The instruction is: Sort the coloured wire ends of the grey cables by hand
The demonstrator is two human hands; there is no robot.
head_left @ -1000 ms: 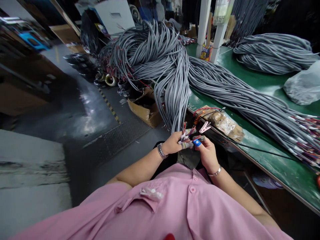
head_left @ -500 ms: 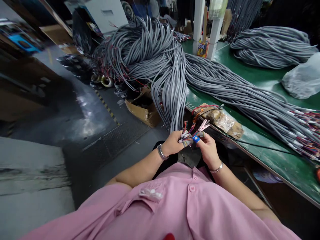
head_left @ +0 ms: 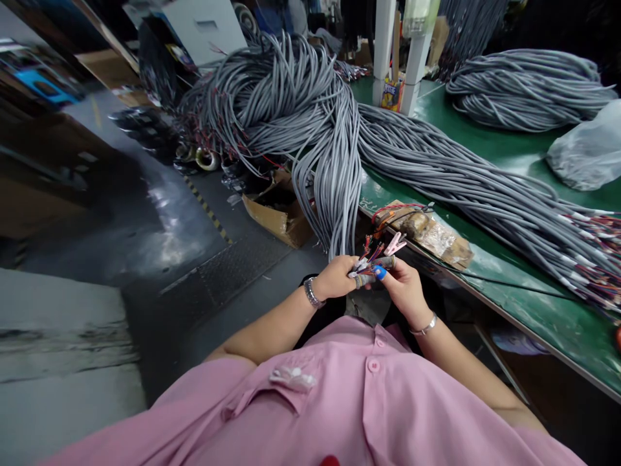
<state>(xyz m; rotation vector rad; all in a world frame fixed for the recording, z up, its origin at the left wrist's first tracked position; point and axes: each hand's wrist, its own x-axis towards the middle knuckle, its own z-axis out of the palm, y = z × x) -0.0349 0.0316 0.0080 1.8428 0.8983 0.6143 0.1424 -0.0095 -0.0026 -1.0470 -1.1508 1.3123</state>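
My left hand point(head_left: 337, 278) is closed round the ends of several grey cables point(head_left: 339, 207), which hang down off the table edge to it. Coloured wire ends point(head_left: 373, 251) fan out between my hands, some with white sleeves. My right hand point(head_left: 403, 286) pinches at these wires with thumb and fingers; a blue cover sits on the thumb and striped covers on some fingers. Which wire lies in the pinch is too small to make out. Just beyond my right hand, a pink clip point(head_left: 395, 244) stands at the table edge.
A long bundle of grey cables point(head_left: 451, 162) runs along the green table point(head_left: 514, 304). A taped block point(head_left: 431, 238) lies at its near edge, beside a black cord. A coil of cable point(head_left: 528, 90) and a plastic bag point(head_left: 589, 149) lie at the right. An open carton point(head_left: 272, 217) stands on the floor.
The coloured wire ends have shifted slightly to the right and spread differently between my hands. My right thumb has moved a little; both hands keep their place.
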